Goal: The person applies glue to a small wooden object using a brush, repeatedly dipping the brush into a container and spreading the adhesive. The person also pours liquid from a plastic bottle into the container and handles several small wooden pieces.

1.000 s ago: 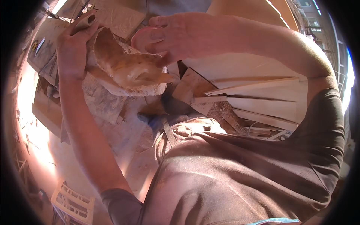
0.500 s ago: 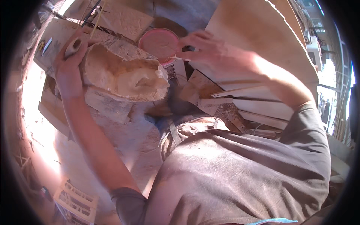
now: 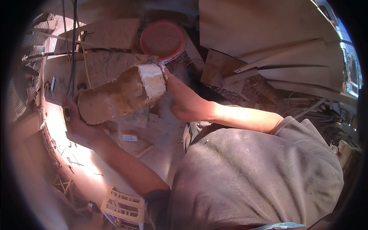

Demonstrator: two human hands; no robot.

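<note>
Head view: half-curled left hand (image 3: 82,124) grips a ragged tan piece (image 3: 115,97), bent-fingered right hand (image 3: 184,97) touching its chalky end, over a weathered board's (image 3: 105,63) edge.

Left hand (image 3: 83,128), right hand (image 3: 182,96) at 2 ends of rough tan piece (image 3: 119,96), pink-rimmed tub (image 3: 181,40)

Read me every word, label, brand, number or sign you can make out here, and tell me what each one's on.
There is no text I can read in this view.
Small white rectangular piece low down, left of centre: faint marks like print, too small and blurred to read.
Rough tan piece with a white end: no lettering shows.
Shirt: no lettering shows.
</note>
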